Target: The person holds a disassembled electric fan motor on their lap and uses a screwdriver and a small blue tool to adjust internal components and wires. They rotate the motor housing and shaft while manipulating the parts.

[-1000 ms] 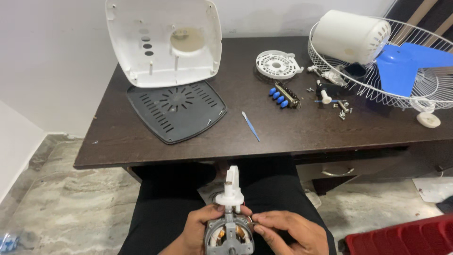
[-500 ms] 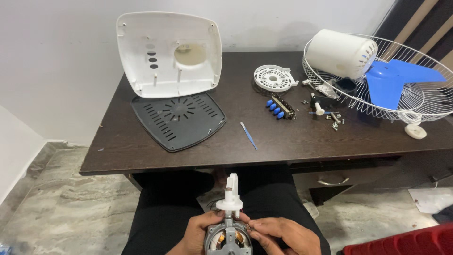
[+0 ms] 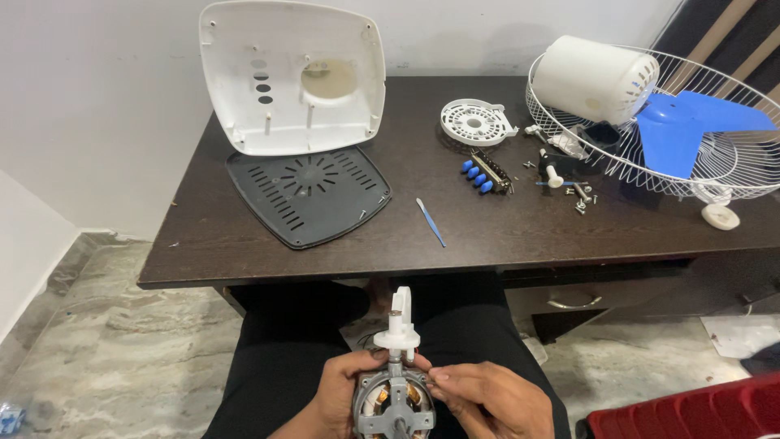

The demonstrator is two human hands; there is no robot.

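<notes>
1. Head view: both hands grip a fan motor (image 3: 396,400) over the lap, below the dark table (image 3: 520,236). The left hand (image 3: 337,398) wraps its side; the right hand (image 3: 487,398) pinches its rim with the fingertips.
2. Since a second ago only the view has shifted; the grip looks unchanged, so the work on the motor seems to be at the same point.
3. On the table lie a white cover (image 3: 292,77), a black grille plate (image 3: 309,195), a blue screwdriver (image 3: 431,221) and a wire guard (image 3: 715,146).

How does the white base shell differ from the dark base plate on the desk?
The white base shell stands propped upright against the wall, hollow side facing out; the dark base plate lies flat on the desk. The shell is deep, with round holes and posts; the plate is thin, with vent slots. Both share a rounded-square outline.
</notes>
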